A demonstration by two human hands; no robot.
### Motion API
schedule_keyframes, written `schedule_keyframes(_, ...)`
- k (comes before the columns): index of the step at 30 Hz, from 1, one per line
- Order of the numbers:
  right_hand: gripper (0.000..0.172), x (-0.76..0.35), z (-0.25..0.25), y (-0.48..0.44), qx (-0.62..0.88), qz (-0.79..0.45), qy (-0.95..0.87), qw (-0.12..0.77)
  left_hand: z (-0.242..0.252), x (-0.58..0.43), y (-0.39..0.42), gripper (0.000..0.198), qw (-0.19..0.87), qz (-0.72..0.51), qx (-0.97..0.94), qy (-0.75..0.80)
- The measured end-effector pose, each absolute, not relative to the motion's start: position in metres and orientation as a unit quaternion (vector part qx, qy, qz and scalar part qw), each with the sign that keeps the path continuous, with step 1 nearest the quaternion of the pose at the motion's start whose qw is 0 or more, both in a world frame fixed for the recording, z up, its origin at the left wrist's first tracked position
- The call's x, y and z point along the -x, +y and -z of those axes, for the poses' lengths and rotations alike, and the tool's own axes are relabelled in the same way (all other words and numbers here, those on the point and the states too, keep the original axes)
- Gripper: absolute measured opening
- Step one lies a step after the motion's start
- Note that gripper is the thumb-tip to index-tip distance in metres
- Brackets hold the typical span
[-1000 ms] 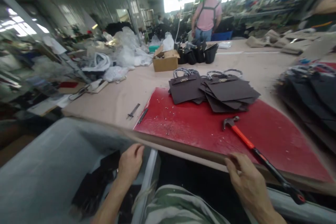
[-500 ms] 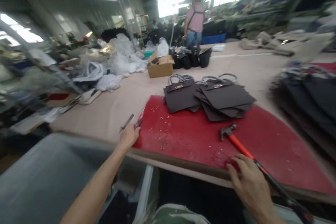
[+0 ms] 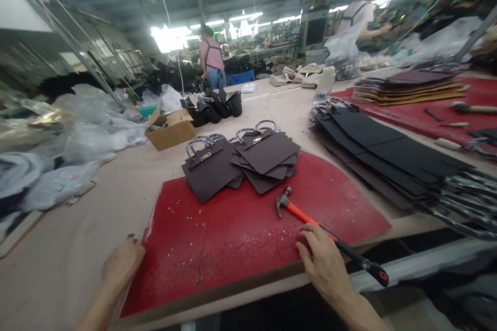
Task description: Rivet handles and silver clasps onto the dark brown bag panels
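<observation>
- Left hand [image 3: 122, 264], lower left: knuckles up at the edge of the red mat [image 3: 233, 238], fingers curled. Whether they held anything could not be told.
- Right hand [image 3: 324, 265], lower centre-right: palm down, fingers close together across the hammer [image 3: 298, 213], grip unclear.
- Hammer, centre right: steel claw head, orange-then-black handle, lying diagonally on the mat, partly covered.
- Brown bags [image 3: 240, 163]: stacked at the mat's far edge.

The left hand [image 3: 122, 264] is held forward and knuckles-up with its fingers curled under, while the right hand [image 3: 325, 265] is laid palm-down, wrist straight, with fingers loosely extended ahead.
</observation>
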State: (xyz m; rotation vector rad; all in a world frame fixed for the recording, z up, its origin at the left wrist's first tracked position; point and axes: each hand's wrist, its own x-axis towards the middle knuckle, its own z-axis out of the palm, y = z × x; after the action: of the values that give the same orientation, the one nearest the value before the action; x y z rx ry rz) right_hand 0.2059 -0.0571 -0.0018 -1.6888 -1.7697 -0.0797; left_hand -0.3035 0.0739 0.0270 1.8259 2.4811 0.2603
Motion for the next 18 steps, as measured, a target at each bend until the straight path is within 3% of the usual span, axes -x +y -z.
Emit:
schedule_keyframes(3,0.011,-0.205,0.007,-0.056,0.645,0.069,-0.683,0.336,-0.039,0.281,0.083,0.032,-0.006,-0.038,-0.565,0.824)
schedule_keyframes(6,0.013,-0.203,0.011,-0.049,0.633,0.113,-0.692,0.327,-0.056,0.232,0.105,0.042,-0.035,-0.103,-0.627,0.771)
schedule_keyframes(13,0.026,-0.224,0.004,-0.025,0.677,0.213,-0.65,0.272,-0.083,0.097,0.185,0.034,0.014,-0.217,-0.719,0.66)
schedule_keyframes(18,0.023,-0.239,0.007,-0.021,0.71,0.233,-0.627,0.218,-0.098,0.013,0.214,0.031,0.044,-0.238,-0.788,0.566)
